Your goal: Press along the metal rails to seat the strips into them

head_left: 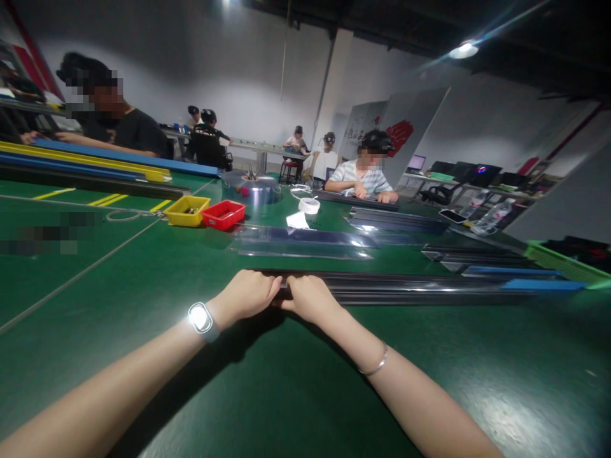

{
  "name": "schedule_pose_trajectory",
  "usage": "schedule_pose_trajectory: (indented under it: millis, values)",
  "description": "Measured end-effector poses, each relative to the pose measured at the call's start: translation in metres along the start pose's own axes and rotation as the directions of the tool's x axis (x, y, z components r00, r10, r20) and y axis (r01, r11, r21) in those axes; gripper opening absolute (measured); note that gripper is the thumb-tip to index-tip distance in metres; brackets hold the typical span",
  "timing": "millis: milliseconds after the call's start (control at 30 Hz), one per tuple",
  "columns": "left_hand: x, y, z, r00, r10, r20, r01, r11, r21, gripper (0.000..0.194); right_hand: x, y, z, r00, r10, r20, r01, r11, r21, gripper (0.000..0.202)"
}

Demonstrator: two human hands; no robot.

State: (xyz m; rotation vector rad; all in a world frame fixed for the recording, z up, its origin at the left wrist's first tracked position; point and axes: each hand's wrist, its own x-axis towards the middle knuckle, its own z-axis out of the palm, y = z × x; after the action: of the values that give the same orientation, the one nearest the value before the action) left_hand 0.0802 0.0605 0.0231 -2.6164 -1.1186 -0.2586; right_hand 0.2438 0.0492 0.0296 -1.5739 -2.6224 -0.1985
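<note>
A long black grooved strip (405, 289) lies across the green table, stretching to the right from my hands. At its left end my left hand (251, 294) is closed over it, fingers curled and thumb pointing right. Close beside it, almost touching, my right hand (310, 298) grips the same strip, with the thumb along its near side. The fingertips of both hands are hidden behind the strip. A watch with a lit face (200, 318) is on my left wrist, and a silver bangle (375, 360) on my right.
Beyond the strip lie clear plastic strips (305, 243), a red bin (224, 215), a yellow bin (187, 210) and a white tape roll (309, 205). More dark strips (482, 257) and a green basket (568, 264) are at right. Co-workers sit across the table, one in a striped shirt (365, 172).
</note>
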Motion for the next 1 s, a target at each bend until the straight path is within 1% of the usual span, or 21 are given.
schedule_pose_trajectory:
  millis: [200, 333, 467, 700, 867, 1000]
  values:
    - [0.0011, 0.0005, 0.0018, 1.0, -0.027, -0.006, 0.027, 0.999, -0.019, 0.038, 0.0004, 0.0, -0.0008, 1.0, 0.001, 0.0, -0.001, 1.0, -0.004, 0.055]
    - [0.0015, 0.0005, 0.0026, 1.0, -0.018, -0.01, 0.018, 0.999, -0.038, 0.037, 0.0014, -0.0002, -0.0006, 1.0, -0.029, 0.003, 0.029, 0.999, 0.024, 0.051]
    - [0.0019, 0.0012, 0.0012, 1.0, -0.023, -0.004, 0.022, 0.999, -0.029, 0.034, 0.0017, 0.0009, 0.0, 0.999, -0.049, -0.001, 0.049, 0.997, 0.06, 0.053]
    - [0.0021, 0.0019, -0.0001, 1.0, 0.008, -0.011, -0.008, 0.999, -0.035, 0.033, 0.0008, 0.0012, -0.0019, 0.997, -0.07, -0.013, 0.071, 0.996, 0.049, 0.045]
    - [0.0017, 0.0003, -0.0016, 1.0, -0.029, 0.01, 0.029, 0.999, -0.044, 0.034, 0.0017, 0.0029, -0.0008, 0.998, -0.061, 0.024, 0.059, 0.995, 0.08, 0.049]
    - [0.0013, -0.0003, -0.0008, 1.0, 0.01, 0.014, -0.009, 1.0, -0.023, 0.032, 0.0022, 0.0038, -0.0035, 0.997, -0.07, 0.04, 0.067, 0.995, 0.08, 0.047]
